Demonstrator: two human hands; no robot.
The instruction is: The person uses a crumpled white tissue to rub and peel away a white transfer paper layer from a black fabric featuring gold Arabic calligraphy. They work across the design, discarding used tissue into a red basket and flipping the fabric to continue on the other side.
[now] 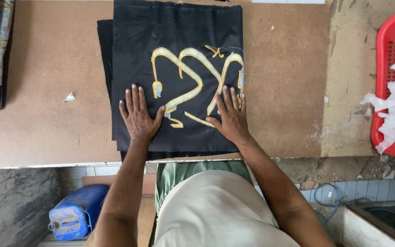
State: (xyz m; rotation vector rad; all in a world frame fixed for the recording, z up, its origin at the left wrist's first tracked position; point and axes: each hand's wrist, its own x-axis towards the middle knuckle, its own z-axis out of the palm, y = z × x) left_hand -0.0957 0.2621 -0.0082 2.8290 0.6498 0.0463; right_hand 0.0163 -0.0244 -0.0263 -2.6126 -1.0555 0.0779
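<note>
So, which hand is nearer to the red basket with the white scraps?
The right hand. It lies flat on the black cloth, on the side toward the red basket. The left hand lies flat on the same cloth, farther from it.

One head-worn camera looks straight down, close over the brown worktable [46,91] and its near edge.

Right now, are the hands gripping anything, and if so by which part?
Nothing is gripped. The left hand and right hand lie flat, palms down, on the lower part of the black embroidered cloth.
</note>
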